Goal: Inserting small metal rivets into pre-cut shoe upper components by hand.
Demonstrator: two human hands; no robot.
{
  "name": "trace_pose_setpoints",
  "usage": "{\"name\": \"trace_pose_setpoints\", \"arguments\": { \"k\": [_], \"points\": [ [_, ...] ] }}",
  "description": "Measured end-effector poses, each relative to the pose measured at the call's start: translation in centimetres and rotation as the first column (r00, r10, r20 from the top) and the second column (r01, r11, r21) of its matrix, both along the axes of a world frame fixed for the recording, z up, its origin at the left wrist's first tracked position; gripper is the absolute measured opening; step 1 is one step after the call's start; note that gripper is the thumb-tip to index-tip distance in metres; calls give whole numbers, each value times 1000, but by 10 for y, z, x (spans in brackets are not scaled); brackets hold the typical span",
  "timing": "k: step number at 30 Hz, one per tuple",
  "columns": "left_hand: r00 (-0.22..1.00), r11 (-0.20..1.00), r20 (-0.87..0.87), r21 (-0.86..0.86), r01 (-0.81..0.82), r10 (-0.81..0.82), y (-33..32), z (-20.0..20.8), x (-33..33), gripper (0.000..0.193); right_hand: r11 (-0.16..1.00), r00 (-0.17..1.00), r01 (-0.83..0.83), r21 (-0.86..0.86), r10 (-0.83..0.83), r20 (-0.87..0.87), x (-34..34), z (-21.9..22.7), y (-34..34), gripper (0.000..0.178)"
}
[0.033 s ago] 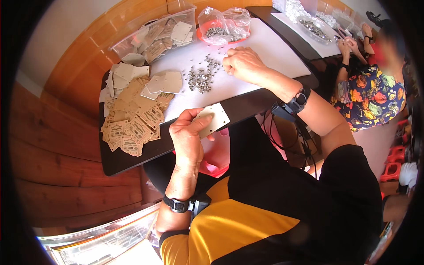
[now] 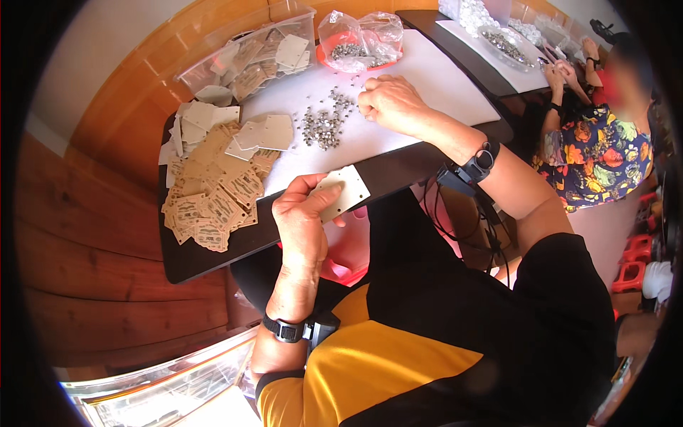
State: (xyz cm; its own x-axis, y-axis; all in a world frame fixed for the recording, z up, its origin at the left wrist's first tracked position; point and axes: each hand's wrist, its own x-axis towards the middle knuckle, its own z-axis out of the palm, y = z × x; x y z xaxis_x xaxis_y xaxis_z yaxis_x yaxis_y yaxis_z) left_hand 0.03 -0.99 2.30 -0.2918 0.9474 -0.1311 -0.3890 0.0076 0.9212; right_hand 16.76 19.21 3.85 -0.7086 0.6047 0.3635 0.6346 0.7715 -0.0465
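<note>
Between the thumb and fingers of my left hand is a pale card with small dark holes near its edges, held over the table's front edge. My right hand is above the white sheet, its fingers pinched together; whatever is between the fingertips is hidden. Just left of it, small shiny metal pieces lie scattered in a loose pile. Plain pale cards rest on top of a heap of brown printed cards at the left end of the table.
At the back stand a clear plastic bin of cards and a red tray holding clear bags of metal pieces. To the right, a person in a flowered top works at another table with a clear dish. Cables hang below my right forearm.
</note>
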Motion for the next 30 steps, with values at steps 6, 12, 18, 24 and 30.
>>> {"name": "trace_pose_setpoints", "arguments": {
  "k": [6, 12, 18, 24, 30],
  "points": [
    [998, 1000, -55, -7, -5, 4, 3, 1, 1, 18, 997, 999, -35, -72, 36, 10, 2, -1, -1, 5],
    [999, 1000, -38, 5, -1, 1, 0, 3, 1, 18, 997, 998, -56, -59, 55, -27, 10, -5, 8, 8],
    [999, 1000, -32, 1, -1, 1, 0, 2, 1, 18, 996, 998, -69, -60, 69, 2, 4, -4, -1, 9],
    [999, 999, -29, 30, -14, 15, 0, -1, 2, 18, 988, 993, -111, -106, 114, 27, 2, -2, -1, 6],
    [999, 999, -32, 36, -7, 8, -1, -3, 0, 18, 988, 990, -139, -64, 137, -24, 4, -4, -8, 7]
  ]
}}
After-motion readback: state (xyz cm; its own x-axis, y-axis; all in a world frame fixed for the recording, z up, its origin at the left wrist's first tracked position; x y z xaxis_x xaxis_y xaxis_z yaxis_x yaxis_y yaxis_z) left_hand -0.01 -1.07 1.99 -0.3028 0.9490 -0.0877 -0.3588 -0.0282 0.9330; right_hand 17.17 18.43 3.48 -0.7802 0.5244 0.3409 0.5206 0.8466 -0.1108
